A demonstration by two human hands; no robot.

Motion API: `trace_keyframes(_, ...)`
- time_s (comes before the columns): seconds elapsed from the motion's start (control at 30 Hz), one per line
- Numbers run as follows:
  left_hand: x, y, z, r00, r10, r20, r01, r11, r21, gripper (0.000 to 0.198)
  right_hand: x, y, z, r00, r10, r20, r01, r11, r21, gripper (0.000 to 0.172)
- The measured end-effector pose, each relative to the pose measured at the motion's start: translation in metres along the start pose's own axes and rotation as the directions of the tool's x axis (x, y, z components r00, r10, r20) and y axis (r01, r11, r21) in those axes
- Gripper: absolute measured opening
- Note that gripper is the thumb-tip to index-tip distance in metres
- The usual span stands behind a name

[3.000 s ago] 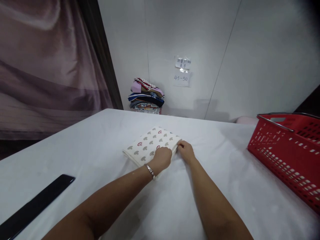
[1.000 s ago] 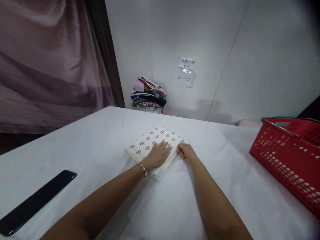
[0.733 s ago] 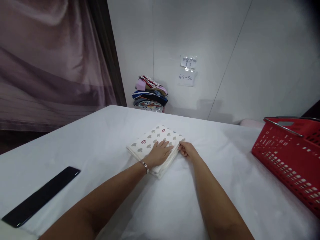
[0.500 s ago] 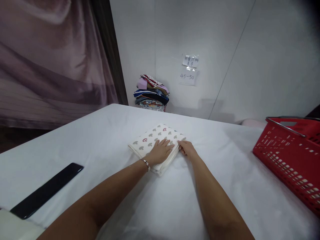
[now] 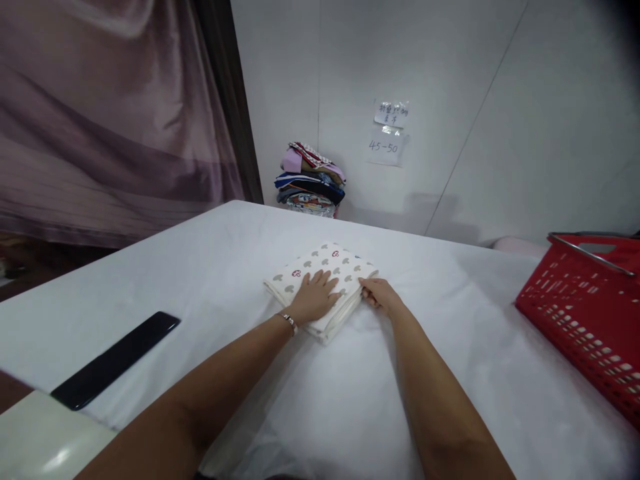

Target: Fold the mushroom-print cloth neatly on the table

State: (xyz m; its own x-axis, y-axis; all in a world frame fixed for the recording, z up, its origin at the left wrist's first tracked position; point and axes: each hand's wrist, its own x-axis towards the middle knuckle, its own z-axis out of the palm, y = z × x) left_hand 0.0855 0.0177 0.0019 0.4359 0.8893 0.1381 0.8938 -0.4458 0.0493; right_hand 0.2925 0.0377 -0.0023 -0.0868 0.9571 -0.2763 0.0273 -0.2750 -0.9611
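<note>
A folded white cloth [image 5: 323, 263] printed with grey and red mushroom-like shapes lies in several layers on the white-covered table [image 5: 430, 373]. My left hand [image 5: 314, 297], with a bracelet at the wrist, rests flat on top of it, fingers spread. At the cloth's right edge, my right hand [image 5: 379, 293] pinches the layers near a corner between thumb and fingers. Part of the cloth's near side is hidden under my left hand.
A red plastic basket [image 5: 585, 313] with a metal handle stands at the right. On the left lies a long black flat object [image 5: 117, 359]. Folded clothes [image 5: 313, 177] are stacked beyond the far edge, by the wall with paper signs [image 5: 387, 145].
My left hand has slid slightly left across the cloth, still flat. The right hand keeps its pinch at the edge. The whole view has shifted a little.
</note>
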Motion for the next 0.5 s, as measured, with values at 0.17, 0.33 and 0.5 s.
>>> trace_keyframes(0.17,0.0017,0.0018,0.0034,1.0,0.002,-0.016,-0.002,1.0,0.019,0.05,-0.0075,-0.0046,0.0072,0.989,0.073,0.131,-0.062,0.994,-0.088,0.033)
trace_keyframes(0.33,-0.0001,0.0006,0.0033,0.999,0.002,-0.044,-0.002,1.0,-0.004,0.049,-0.0088,-0.0048,0.0072,0.99,0.084,0.112,-0.077,0.995,-0.065,0.024)
trace_keyframes(0.5,-0.0016,-0.0002,0.0024,0.999,0.013,-0.053,-0.015,0.999,-0.035,0.047,-0.0093,-0.0035,0.0036,0.988,0.102,0.118,-0.096,0.994,-0.055,0.024)
